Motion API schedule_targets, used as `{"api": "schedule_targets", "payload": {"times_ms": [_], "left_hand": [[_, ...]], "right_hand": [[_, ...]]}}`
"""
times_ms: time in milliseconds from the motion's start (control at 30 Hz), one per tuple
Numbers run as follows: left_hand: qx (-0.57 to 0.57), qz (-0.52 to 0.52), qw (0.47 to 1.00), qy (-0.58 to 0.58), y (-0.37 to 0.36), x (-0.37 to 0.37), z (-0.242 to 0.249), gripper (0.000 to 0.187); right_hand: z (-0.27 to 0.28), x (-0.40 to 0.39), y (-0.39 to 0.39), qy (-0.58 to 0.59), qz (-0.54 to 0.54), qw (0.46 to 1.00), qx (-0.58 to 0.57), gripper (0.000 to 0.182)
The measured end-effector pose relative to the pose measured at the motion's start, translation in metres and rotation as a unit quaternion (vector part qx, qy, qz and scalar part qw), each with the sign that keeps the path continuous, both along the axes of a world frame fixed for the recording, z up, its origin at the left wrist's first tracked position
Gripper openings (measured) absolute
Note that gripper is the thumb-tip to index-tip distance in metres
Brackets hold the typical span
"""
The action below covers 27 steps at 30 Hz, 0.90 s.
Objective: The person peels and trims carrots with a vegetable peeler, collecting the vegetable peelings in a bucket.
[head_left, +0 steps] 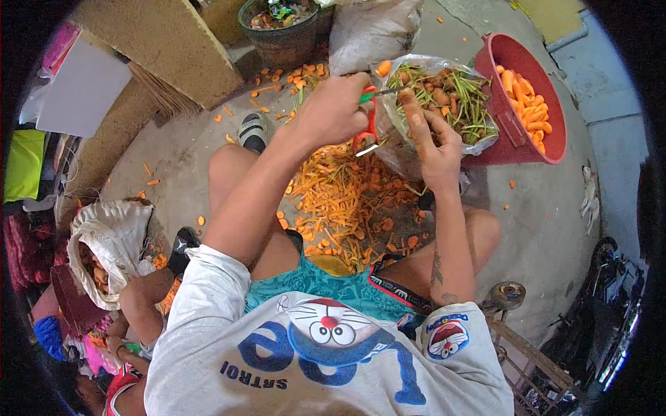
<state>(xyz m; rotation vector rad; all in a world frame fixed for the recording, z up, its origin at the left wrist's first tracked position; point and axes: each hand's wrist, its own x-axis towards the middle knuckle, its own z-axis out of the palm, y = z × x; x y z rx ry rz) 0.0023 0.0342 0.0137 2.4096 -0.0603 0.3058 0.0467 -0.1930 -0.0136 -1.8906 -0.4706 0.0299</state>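
Note:
My left hand [336, 111] is closed round a green-handled knife [366, 96], its thin dark blade pointing right. A red peeler [365, 132] with a metal blade hangs from the same hand. My right hand [438, 149] is at the near side of a clear plastic bag [399, 156]; its fingers are closed on a brownish unpeeled carrot [404, 96], mostly hidden, near the knife's tip. Unpeeled carrots [440, 96] and green stalks [475, 104] fill the bag. Orange peelings and cut ends [340, 191] lie heaped on the floor between my legs.
A red bucket [496, 62] of peeled carrots [527, 107] leans right of the bag. Behind stand a dark bin [284, 43] and a whitish sack [374, 35]. At left, another person's leg [146, 301] is beside an open white sack [114, 229]. A rusty metal frame [534, 360] stands lower right.

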Motion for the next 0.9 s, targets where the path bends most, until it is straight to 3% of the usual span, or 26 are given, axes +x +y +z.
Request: {"api": "schedule_targets", "payload": {"times_ms": [167,233,267,300,333,367,400,433,467,567,667,700,733,767,833,867,900], "left_hand": [[0.009,-0.012,1.000,0.017,-0.015,-0.005,0.000,0.023],[0.008,-0.039,0.999,0.000,-0.009,0.002,-0.011,0.024],[0.064,-0.032,0.993,0.096,0.003,0.012,-0.033,0.024],[0.119,-0.020,0.975,0.187,0.011,0.014,-0.031,0.025],[0.118,-0.014,0.976,0.181,0.015,0.014,-0.030,0.025],[0.031,-0.021,0.993,0.112,0.018,0.012,-0.031,0.027],[-0.055,-0.034,0.997,0.047,0.017,0.009,-0.030,0.029],[-0.110,-0.046,0.993,-0.026,0.017,0.013,-0.031,0.028],[-0.110,-0.051,0.992,-0.021,0.018,0.013,-0.031,0.028],[-0.384,-0.029,0.922,-0.035,0.023,0.011,-0.011,0.023],[-0.415,0.000,0.908,-0.051,0.006,0.011,-0.011,0.024],[-0.430,-0.010,0.902,-0.016,-0.002,0.006,-0.009,0.025],[-0.390,-0.026,0.919,-0.060,-0.013,0.009,-0.014,0.027],[-0.410,-0.070,0.906,-0.073,-0.025,0.009,-0.021,0.026],[-0.433,-0.113,0.890,-0.085,-0.033,0.005,-0.019,0.025],[-0.405,-0.098,0.904,-0.092,-0.029,0.006,-0.016,0.022],[-0.376,-0.083,0.917,-0.099,-0.023,0.006,-0.014,0.020]], "right_hand": [[0.005,-0.003,0.002,-0.058,-0.004,0.998,-0.009,0.035],[0.014,-0.009,0.000,-0.190,0.047,0.981,0.000,0.034],[0.013,-0.015,-0.002,-0.187,0.047,0.981,-0.001,0.034],[0.014,-0.017,-0.004,-0.147,0.063,0.986,0.036,0.033],[0.016,-0.012,-0.005,-0.109,0.081,0.988,0.072,0.033],[0.016,-0.006,-0.007,-0.110,0.082,0.988,0.072,0.033],[0.011,-0.001,-0.009,0.019,0.056,0.987,0.148,0.035],[0.005,0.004,-0.012,0.148,0.026,0.963,0.224,0.037],[0.001,0.007,-0.016,0.271,-0.001,0.916,0.294,0.040],[-0.004,0.003,-0.018,0.284,0.028,0.915,0.285,0.044],[-0.016,0.006,-0.019,0.309,0.046,0.900,0.303,0.042],[-0.021,0.007,-0.020,0.351,0.073,0.863,0.356,0.042],[-0.020,0.006,-0.019,0.391,0.099,0.820,0.407,0.042],[-0.019,0.004,-0.016,0.392,0.099,0.820,0.405,0.042],[-0.003,-0.008,-0.005,0.331,0.035,0.884,0.328,0.045],[0.003,-0.011,-0.010,0.332,0.033,0.885,0.326,0.045],[0.009,-0.013,-0.016,0.372,0.127,0.839,0.377,0.045]]}}
